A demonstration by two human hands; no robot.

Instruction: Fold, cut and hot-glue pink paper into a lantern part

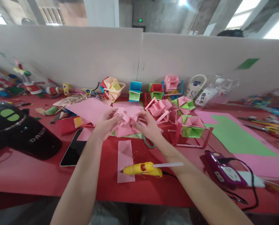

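Between my hands is a folded pink paper piece (125,118), gripped at both ends above a stack of pink sheets. My left hand (108,123) closes on its left end with thumb and fingers. On the right end, my right hand (147,124) pinches it the same way. Below the right hand lie green scissor handles (149,142), partly hidden. Nearer to me, a yellow hot glue gun (141,169) with a clear glue stick rests on its side, its nozzle over a pink paper strip (124,150).
Several folded paper wheel models (192,128) stand at the back and right. A black tumbler (20,131) and a phone (71,150) lie left. On the right are a purple power strip (225,170) with cords, green paper (240,134) and a water bottle (208,92). A white partition (188,56) closes the back.
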